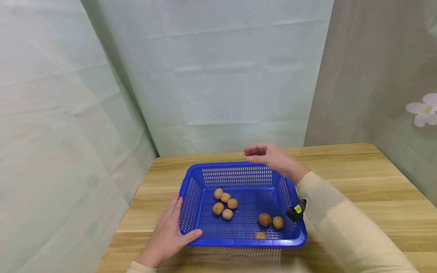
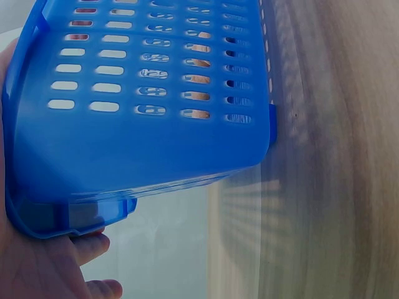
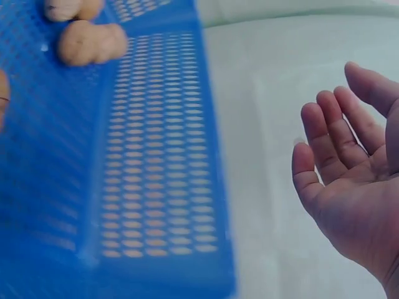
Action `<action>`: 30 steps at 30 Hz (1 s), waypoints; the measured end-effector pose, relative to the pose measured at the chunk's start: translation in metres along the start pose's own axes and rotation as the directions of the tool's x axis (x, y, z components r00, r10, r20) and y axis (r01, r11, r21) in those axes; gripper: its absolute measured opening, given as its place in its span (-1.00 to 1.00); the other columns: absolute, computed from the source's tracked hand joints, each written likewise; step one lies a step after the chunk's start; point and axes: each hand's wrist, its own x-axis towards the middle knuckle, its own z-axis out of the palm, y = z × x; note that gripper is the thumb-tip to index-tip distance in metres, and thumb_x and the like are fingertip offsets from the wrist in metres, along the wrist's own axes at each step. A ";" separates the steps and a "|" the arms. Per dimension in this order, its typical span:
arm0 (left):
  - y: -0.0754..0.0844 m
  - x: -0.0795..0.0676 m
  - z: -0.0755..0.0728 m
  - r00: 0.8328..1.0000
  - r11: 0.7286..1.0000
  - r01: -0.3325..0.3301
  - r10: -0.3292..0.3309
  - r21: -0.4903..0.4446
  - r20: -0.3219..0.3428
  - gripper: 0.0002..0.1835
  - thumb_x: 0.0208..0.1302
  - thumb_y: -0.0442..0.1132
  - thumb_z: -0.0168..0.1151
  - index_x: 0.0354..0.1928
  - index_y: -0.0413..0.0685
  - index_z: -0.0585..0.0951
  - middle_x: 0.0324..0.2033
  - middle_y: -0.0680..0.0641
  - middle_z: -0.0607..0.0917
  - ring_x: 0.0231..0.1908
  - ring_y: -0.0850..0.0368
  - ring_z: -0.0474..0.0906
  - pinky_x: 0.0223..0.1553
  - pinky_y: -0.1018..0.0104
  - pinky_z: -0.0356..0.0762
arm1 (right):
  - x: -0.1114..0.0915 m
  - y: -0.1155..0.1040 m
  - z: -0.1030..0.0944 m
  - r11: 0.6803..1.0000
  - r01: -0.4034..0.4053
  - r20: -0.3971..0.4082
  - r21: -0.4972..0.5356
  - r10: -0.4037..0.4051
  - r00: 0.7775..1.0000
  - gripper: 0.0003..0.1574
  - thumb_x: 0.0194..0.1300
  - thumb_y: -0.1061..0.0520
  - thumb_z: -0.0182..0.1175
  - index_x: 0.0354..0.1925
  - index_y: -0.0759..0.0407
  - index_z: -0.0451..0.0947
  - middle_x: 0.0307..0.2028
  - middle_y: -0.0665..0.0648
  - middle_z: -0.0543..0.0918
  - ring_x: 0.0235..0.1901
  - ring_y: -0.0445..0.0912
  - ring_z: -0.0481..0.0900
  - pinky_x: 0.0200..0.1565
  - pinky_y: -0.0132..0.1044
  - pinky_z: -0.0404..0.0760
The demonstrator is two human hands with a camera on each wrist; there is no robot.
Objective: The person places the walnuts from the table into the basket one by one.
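Note:
A blue plastic basket point(image 1: 244, 243) with slotted walls stands on the wooden table. Inside lie walnuts: several walnuts point(image 1: 218, 209) grouped on the left, and three walnuts point(image 1: 264, 220) near the front right. My left hand point(image 1: 167, 230) rests on the basket's front left corner, thumb over the front rim and straight fingers along the left side. In the left wrist view, two fingertips point(image 2: 105, 288) reach past the rim. Over the back right rim hovers my right hand point(image 1: 271, 156), its fingers loosely bent; the right wrist view shows its palm point(image 3: 358, 205) bare.
The wooden table point(image 1: 350, 188) extends on both sides of the basket. Pale cloth point(image 1: 223, 72) hangs behind it and at the left, with flower-printed cloth point(image 1: 425, 109) at the right. A small black device point(image 1: 296, 211) on the right wrist overlaps the basket's right rim in the head view.

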 end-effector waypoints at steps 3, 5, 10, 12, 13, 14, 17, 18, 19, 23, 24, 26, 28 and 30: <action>0.000 0.002 0.002 1.000 1.000 0.004 -0.004 -0.007 0.000 0.23 -0.03 0.42 0.29 0.44 -0.32 0.09 0.46 -0.25 0.04 0.42 -0.23 -0.05 0.31 -0.27 0.03 | -0.014 -0.010 -0.017 0.999 0.013 -0.023 -0.031 -0.014 1.000 -0.46 0.34 0.07 0.22 0.22 0.22 0.44 0.15 0.20 0.52 0.18 0.07 0.44 0.24 0.07 0.35; 0.000 0.003 0.003 1.000 1.000 0.001 -0.001 -0.009 -0.002 0.22 -0.03 0.42 0.29 0.44 -0.32 0.09 0.46 -0.25 0.04 0.42 -0.23 -0.04 0.30 -0.28 0.03 | -0.026 -0.010 -0.030 0.998 0.011 -0.049 -0.066 -0.014 0.999 -0.43 0.33 0.02 0.22 0.23 0.21 0.44 0.17 0.19 0.52 0.18 0.06 0.43 0.25 0.07 0.34; -0.001 0.005 0.003 1.000 1.000 -0.010 0.010 -0.006 -0.007 0.23 -0.04 0.42 0.30 0.44 -0.33 0.10 0.45 -0.26 0.05 0.42 -0.24 -0.02 0.30 -0.27 0.05 | -0.060 0.011 -0.064 0.991 -0.032 -0.139 -0.133 0.013 0.990 -0.34 0.31 -0.09 0.22 0.24 0.25 0.41 0.17 0.22 0.51 0.17 0.07 0.44 0.27 0.11 0.30; -0.002 0.005 0.002 1.000 1.000 -0.013 0.013 -0.002 -0.008 0.23 -0.04 0.41 0.30 0.44 -0.34 0.10 0.45 -0.27 0.05 0.42 -0.24 -0.02 0.30 -0.27 0.04 | -0.073 0.025 -0.075 0.987 -0.052 -0.170 -0.153 0.025 0.985 -0.33 0.33 -0.10 0.20 0.24 0.28 0.41 0.17 0.24 0.51 0.16 0.08 0.45 0.26 0.11 0.31; -0.002 0.006 0.002 1.000 1.000 -0.016 0.016 0.000 -0.010 0.23 -0.04 0.41 0.30 0.43 -0.34 0.10 0.45 -0.28 0.05 0.41 -0.25 -0.02 0.30 -0.28 0.05 | -0.079 0.032 -0.080 0.983 -0.070 -0.186 -0.168 0.038 0.982 -0.33 0.33 -0.11 0.19 0.24 0.27 0.41 0.17 0.24 0.51 0.16 0.08 0.46 0.25 0.11 0.32; -0.003 0.006 0.001 1.000 1.000 -0.017 0.017 0.003 -0.009 0.23 -0.04 0.41 0.30 0.43 -0.35 0.10 0.45 -0.28 0.05 0.41 -0.25 -0.02 0.30 -0.29 0.04 | -0.084 0.039 -0.084 0.980 -0.085 -0.197 -0.178 0.049 0.979 -0.33 0.34 -0.11 0.19 0.23 0.27 0.41 0.18 0.25 0.51 0.16 0.09 0.46 0.24 0.11 0.33; -0.004 0.006 0.000 1.000 1.000 -0.006 0.006 0.001 0.003 0.23 -0.04 0.41 0.30 0.44 -0.34 0.08 0.46 -0.27 0.04 0.42 -0.25 -0.04 0.30 -0.29 0.03 | -0.099 0.059 -0.093 0.968 -0.121 -0.221 -0.220 0.071 0.973 -0.31 0.34 -0.14 0.17 0.24 0.28 0.41 0.18 0.27 0.51 0.17 0.13 0.45 0.22 0.14 0.35; -0.004 0.005 0.000 1.000 1.000 -0.002 0.002 0.001 0.006 0.23 -0.03 0.42 0.29 0.44 -0.33 0.08 0.46 -0.27 0.03 0.42 -0.24 -0.04 0.30 -0.29 0.03 | -0.104 0.064 -0.094 0.962 -0.140 -0.230 -0.234 0.085 0.969 -0.30 0.33 -0.16 0.18 0.24 0.27 0.42 0.18 0.27 0.52 0.17 0.13 0.45 0.21 0.14 0.36; -0.005 0.005 0.000 1.000 1.000 0.001 -0.001 0.002 0.008 0.23 -0.03 0.42 0.29 0.44 -0.33 0.08 0.46 -0.27 0.03 0.42 -0.25 -0.04 0.30 -0.29 0.03 | -0.108 0.070 -0.096 0.957 -0.146 -0.235 -0.251 0.086 0.968 -0.29 0.33 -0.16 0.18 0.24 0.28 0.42 0.18 0.28 0.52 0.17 0.15 0.45 0.20 0.14 0.37; -0.006 0.004 0.001 1.000 1.000 0.005 -0.005 0.000 0.007 0.22 -0.04 0.40 0.31 0.44 -0.33 0.08 0.46 -0.27 0.03 0.42 -0.24 -0.04 0.30 -0.28 0.03 | -0.121 0.089 -0.098 0.936 -0.167 -0.250 -0.310 0.090 0.964 -0.28 0.32 -0.16 0.18 0.24 0.30 0.42 0.16 0.32 0.52 0.15 0.17 0.47 0.15 0.12 0.43; -0.007 0.004 0.001 1.000 1.000 0.002 -0.002 0.000 0.001 0.22 -0.04 0.38 0.32 0.44 -0.34 0.09 0.45 -0.28 0.04 0.42 -0.25 -0.03 0.30 -0.29 0.04 | -0.124 0.093 -0.098 0.929 -0.172 -0.254 -0.326 0.089 0.963 -0.27 0.32 -0.17 0.19 0.23 0.30 0.43 0.16 0.32 0.53 0.14 0.17 0.48 0.13 0.11 0.45; -0.007 0.003 0.001 1.000 1.000 -0.002 0.002 0.000 -0.003 0.21 -0.04 0.37 0.34 0.43 -0.35 0.10 0.45 -0.28 0.04 0.41 -0.26 -0.03 0.29 -0.29 0.04 | -0.129 0.101 -0.097 0.915 -0.177 -0.251 -0.361 0.087 0.964 -0.28 0.32 -0.15 0.19 0.24 0.31 0.43 0.14 0.32 0.54 0.12 0.17 0.48 0.10 0.09 0.48; -0.007 0.003 0.001 1.000 1.000 -0.005 0.005 0.000 -0.005 0.20 -0.04 0.34 0.35 0.43 -0.35 0.10 0.45 -0.29 0.05 0.41 -0.27 -0.03 0.29 -0.30 0.03 | -0.133 0.108 -0.096 0.903 -0.180 -0.248 -0.389 0.085 0.965 -0.27 0.30 -0.15 0.21 0.23 0.31 0.43 0.12 0.30 0.55 0.10 0.16 0.50 0.08 0.08 0.51; -0.007 0.003 0.002 1.000 1.000 -0.009 0.009 0.004 -0.008 0.20 -0.03 0.32 0.37 0.43 -0.36 0.10 0.45 -0.30 0.05 0.41 -0.28 -0.02 0.28 -0.30 0.05 | -0.136 0.112 -0.094 0.900 -0.176 -0.241 -0.400 0.082 0.967 -0.28 0.30 -0.13 0.23 0.23 0.33 0.43 0.11 0.30 0.56 0.08 0.15 0.51 0.05 0.04 0.54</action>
